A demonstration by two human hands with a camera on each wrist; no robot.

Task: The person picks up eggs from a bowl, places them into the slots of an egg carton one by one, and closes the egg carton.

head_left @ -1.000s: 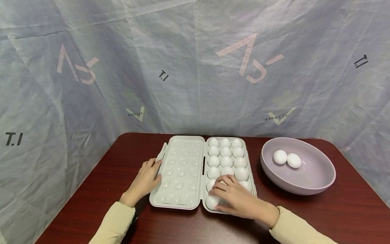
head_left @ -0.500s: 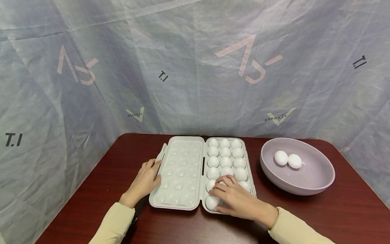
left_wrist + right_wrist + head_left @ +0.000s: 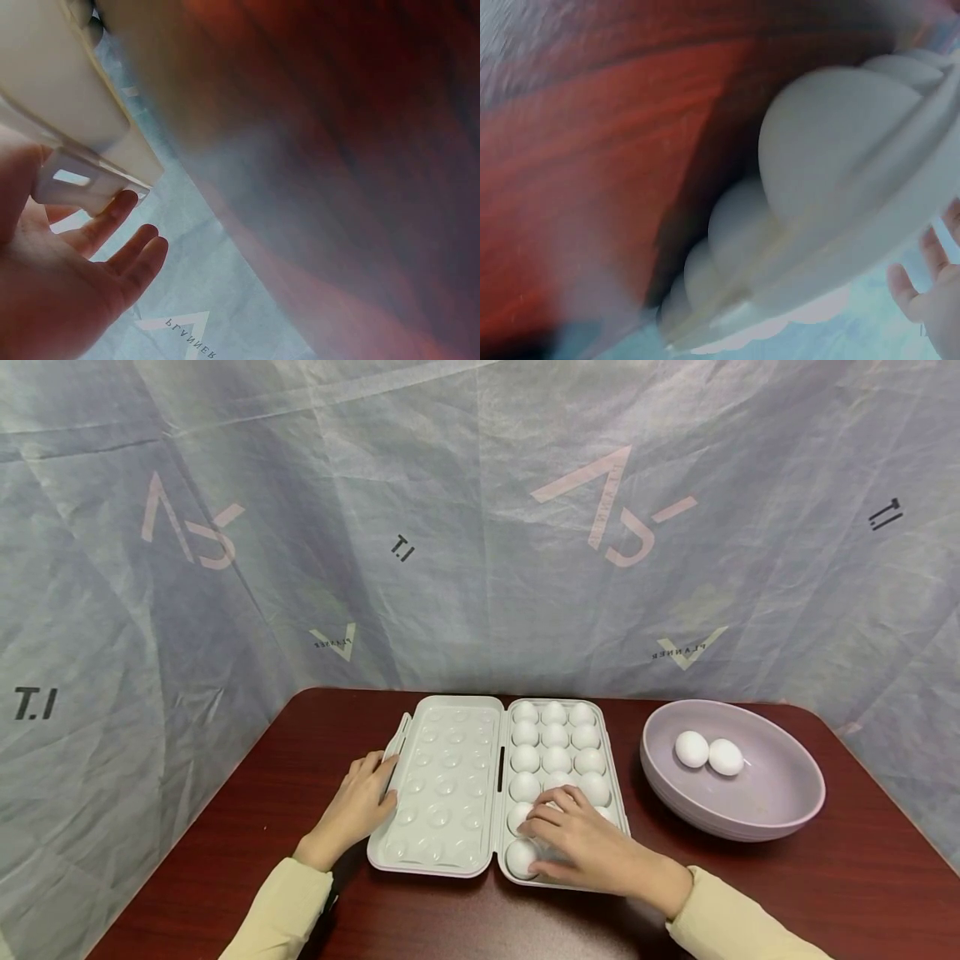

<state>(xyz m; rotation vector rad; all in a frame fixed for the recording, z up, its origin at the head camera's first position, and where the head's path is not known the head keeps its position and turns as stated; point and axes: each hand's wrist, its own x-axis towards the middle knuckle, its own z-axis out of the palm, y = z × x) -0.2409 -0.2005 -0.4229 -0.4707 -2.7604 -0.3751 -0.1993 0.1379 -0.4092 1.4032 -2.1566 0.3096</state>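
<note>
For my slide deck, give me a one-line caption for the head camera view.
Right hand over eggs in the open egg tray, left hand resting against its lid; two eggs in a lilac bowl.

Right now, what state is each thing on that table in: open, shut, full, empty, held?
Egg carton: open, lid flat to the left.
Carton tray: nearly full of white eggs.
Carton lid: empty.
Bowl: upright, two eggs inside.
Left hand: relaxed, touching the lid's edge.
Right hand: fingers curled over an egg in the tray.

Egg tray on table; bowl right w/ 2 eggs.
</note>
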